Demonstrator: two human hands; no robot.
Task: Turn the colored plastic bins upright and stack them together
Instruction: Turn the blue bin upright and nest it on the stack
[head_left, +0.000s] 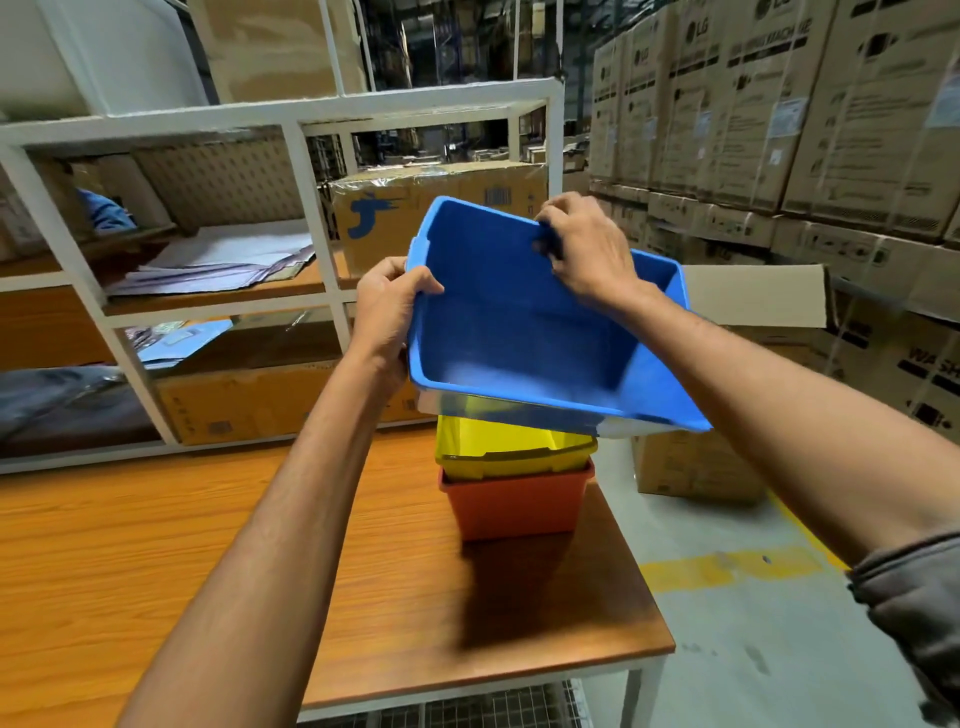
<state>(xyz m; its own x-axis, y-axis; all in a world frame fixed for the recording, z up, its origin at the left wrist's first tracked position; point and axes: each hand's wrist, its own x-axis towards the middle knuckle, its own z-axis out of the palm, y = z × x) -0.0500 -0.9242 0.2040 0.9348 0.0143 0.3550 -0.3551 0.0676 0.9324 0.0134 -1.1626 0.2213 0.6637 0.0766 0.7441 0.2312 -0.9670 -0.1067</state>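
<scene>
Left hand (387, 306): thumb and fingers clamped on the blue bin's (519, 322) left rim.
Right hand (587, 249): fingers hooked over its far rim.
Blue bin: tilted, mouth up, just above the yellow bin (514, 447), which is nested in the orange bin (514, 506).
Stack: near the table's (156, 545) right edge.
</scene>
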